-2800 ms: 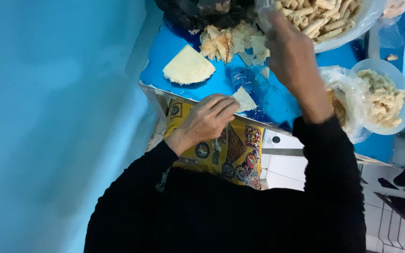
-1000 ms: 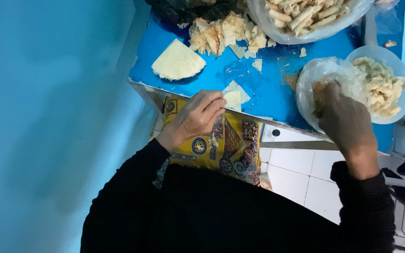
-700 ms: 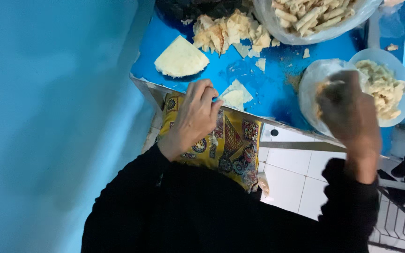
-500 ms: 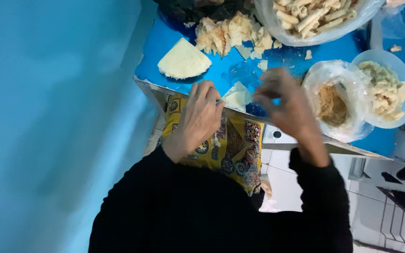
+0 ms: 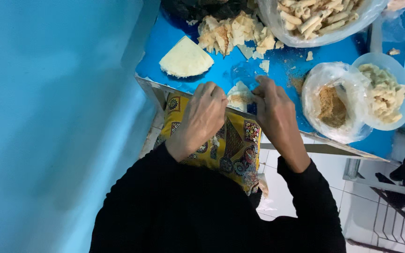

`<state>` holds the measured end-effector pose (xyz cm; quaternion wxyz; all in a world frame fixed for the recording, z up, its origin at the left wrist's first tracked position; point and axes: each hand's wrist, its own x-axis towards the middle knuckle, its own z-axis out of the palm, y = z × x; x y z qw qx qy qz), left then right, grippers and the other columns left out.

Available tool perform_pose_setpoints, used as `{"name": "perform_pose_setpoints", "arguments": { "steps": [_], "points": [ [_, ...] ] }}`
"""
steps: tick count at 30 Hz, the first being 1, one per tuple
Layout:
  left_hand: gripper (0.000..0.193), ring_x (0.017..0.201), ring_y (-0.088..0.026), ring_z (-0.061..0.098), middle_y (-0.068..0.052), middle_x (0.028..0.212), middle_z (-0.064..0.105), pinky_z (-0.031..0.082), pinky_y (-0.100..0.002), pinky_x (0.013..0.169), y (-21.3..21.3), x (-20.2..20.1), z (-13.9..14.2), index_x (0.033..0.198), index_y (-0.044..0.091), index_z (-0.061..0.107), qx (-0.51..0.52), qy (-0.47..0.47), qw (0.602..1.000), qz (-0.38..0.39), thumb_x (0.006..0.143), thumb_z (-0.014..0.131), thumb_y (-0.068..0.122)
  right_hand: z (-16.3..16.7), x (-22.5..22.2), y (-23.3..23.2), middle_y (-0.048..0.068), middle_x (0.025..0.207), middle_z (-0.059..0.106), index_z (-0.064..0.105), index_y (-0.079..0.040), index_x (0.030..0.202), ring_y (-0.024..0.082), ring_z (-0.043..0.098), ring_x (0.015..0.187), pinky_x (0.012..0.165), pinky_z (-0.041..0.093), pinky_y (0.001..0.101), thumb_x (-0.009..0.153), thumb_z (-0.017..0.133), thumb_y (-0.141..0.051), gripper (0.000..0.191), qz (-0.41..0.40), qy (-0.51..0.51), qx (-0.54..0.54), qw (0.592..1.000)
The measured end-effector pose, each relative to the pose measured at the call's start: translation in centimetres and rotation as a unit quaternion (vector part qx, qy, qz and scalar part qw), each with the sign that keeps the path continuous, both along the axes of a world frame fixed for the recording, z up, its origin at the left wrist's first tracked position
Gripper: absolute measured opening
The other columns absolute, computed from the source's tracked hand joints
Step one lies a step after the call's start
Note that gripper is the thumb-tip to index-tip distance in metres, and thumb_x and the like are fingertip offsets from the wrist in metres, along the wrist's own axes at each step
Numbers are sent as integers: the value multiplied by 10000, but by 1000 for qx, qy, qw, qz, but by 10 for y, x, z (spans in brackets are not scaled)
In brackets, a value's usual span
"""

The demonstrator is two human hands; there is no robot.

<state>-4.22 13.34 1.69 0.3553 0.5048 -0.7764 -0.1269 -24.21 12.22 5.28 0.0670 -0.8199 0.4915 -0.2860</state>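
My right hand [image 5: 275, 112] is coming back from the bag of brown crumbs [image 5: 331, 105] to join my left hand [image 5: 202, 117]; both grips are pinching shut on the pastry wrapper [image 5: 239, 96], folding it at the blue bench's [image 5: 221, 75] near edge.

A small home kitchen or food prep corner, probably. A blue table [image 5: 202, 75] is pushed to a blue wall [image 5: 48, 117] & carries a stack of pastry sheets [image 5: 185, 58], a heap of folded pieces [image 5: 233, 30], a bag of rolls [image 5: 319, 16], a bowl of filling [image 5: 383, 89]. White tiled floor [image 5: 287, 187], wire rack [image 5: 399, 220] at the right.
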Motion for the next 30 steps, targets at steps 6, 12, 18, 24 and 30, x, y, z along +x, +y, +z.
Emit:
{"name": "perform_pose_setpoints", "arguments": {
  "steps": [6, 12, 18, 24, 30],
  "points": [
    [132, 901, -346, 645, -175, 931, 638, 538, -460, 779, 1, -4, 4, 997, -4, 551, 1, 51, 999, -7, 1002, 634, 98, -5, 5, -11, 249, 1041, 674, 495, 48, 1256, 435, 643, 1021, 830, 516, 499, 921, 603, 74, 353, 0, 57, 8, 998],
    [62, 982, -345, 666, -162, 1021, 672, 548, -455, 834, 7, -6, 1, 1079, 6, 565, 2, 136, 990, -36, 1023, 589, 22, 7, 3, -11, 266, 1061, 646, 439, 48, 1355, 451, 643, 1008, 850, 518, 501, 938, 553, 80, 433, 18, 7, 100, 995],
    [265, 1116, -334, 633, -147, 1210, 673, 553, -419, 922, 11, -5, -3, 1212, -15, 642, -42, 108, 991, -69, 952, 600, -50, 21, 6, -4, 243, 1125, 665, 412, 36, 1373, 412, 695, 1060, 871, 553, 458, 939, 577, 97, 467, 37, -43, 113, 992],
    [262, 1120, -336, 606, -154, 1220, 666, 536, -425, 935, 6, -6, -8, 1187, -40, 659, -51, 60, 994, -78, 927, 626, -44, 16, 8, -2, 212, 1085, 717, 432, 14, 1349, 384, 735, 990, 783, 588, 436, 948, 606, 76, 442, 28, -31, 78, 996],
    [183, 1072, -324, 615, -136, 1132, 676, 546, -414, 889, -9, -3, -19, 1087, -8, 657, -94, 36, 990, -104, 906, 646, -32, 8, 13, -2, 202, 1068, 742, 478, -24, 1340, 393, 737, 964, 759, 588, 441, 960, 615, 55, 412, 47, 18, 28, 998]
  ]
}}
